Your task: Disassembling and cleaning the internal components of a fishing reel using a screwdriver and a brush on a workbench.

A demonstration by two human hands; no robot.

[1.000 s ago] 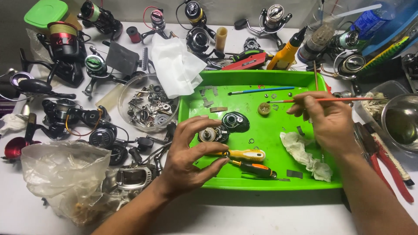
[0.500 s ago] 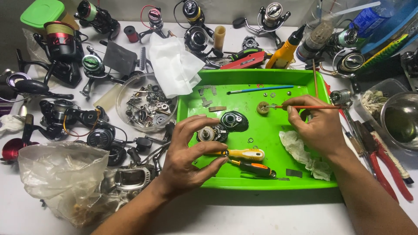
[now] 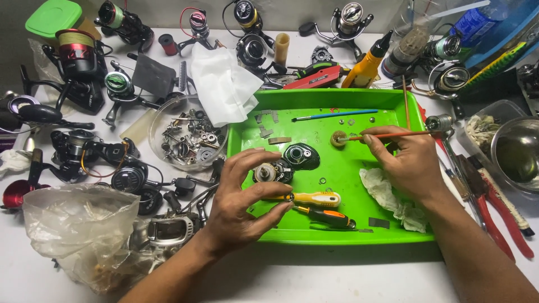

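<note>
My left hand hovers over the near left part of a green tray, fingers curled around a small dark ring pinched at thumb and fingertip. Just beyond it lies a round metal reel part and a dark oval side plate. My right hand holds a thin orange-handled brush, whose tip rests on a small tan gear in the tray's middle. Two screwdrivers, one yellow and one orange, lie under my left fingers.
A blue brush and a crumpled white wipe lie in the tray. A clear dish of small parts, several fishing reels, a white cloth, a plastic bag, red pliers and a metal bowl crowd the table.
My right hand has moved left and lowered the brush tip from above the tray onto the tan gear. My left hand has stayed almost in place.
</note>
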